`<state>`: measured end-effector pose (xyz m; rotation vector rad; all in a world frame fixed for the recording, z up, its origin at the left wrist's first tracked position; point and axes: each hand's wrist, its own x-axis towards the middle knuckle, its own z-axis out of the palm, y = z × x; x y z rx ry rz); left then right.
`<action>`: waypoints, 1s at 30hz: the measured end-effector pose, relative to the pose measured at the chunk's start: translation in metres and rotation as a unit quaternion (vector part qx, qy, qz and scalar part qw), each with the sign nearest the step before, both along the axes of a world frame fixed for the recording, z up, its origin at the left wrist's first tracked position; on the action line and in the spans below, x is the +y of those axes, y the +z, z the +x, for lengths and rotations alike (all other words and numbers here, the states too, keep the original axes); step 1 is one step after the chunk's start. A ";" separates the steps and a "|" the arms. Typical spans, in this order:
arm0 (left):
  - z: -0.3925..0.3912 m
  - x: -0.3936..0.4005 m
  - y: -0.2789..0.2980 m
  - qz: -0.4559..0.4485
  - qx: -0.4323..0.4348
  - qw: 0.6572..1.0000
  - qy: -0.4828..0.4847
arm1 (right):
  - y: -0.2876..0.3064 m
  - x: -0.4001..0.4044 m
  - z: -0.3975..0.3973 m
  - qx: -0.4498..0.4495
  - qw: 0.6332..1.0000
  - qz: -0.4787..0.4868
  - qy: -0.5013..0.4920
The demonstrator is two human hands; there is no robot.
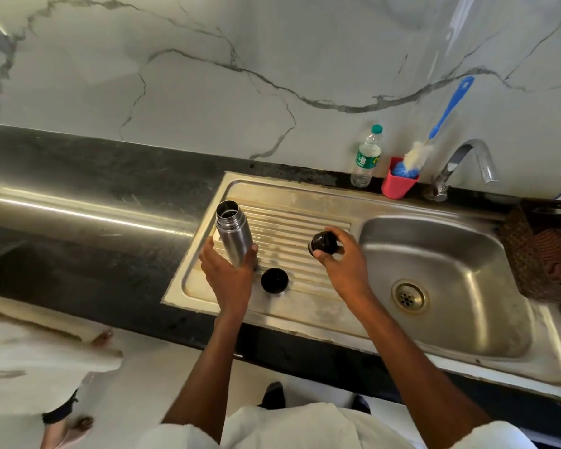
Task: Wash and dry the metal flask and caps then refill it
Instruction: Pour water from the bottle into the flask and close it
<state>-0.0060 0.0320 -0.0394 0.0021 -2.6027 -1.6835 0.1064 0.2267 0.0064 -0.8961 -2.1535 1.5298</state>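
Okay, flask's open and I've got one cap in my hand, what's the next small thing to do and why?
Probably set the cap held in the right hand on the drainboard beside the other cap; the flask in the left hand is open, ready for the basin.

No legible text anywhere in view. Only printed surface: green label on clear plastic water bottle [366, 157] standing at back edge of sink unit; label shows a yellow patch and white marks, too small and blurred to read. No brand, number or sign visible on other objects.
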 end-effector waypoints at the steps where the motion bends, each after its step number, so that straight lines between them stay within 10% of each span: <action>1: -0.007 -0.001 -0.001 -0.007 -0.007 1.000 -0.016 | 0.006 -0.003 -0.004 0.006 1.000 0.003 0.004; 21: -0.017 0.090 0.037 0.054 0.084 0.964 -0.245 | 0.128 0.026 -0.006 0.179 0.973 0.143 -0.006; 30: 0.020 0.150 0.048 0.036 0.131 0.938 -0.319 | 0.139 0.083 0.019 0.062 0.975 0.212 0.041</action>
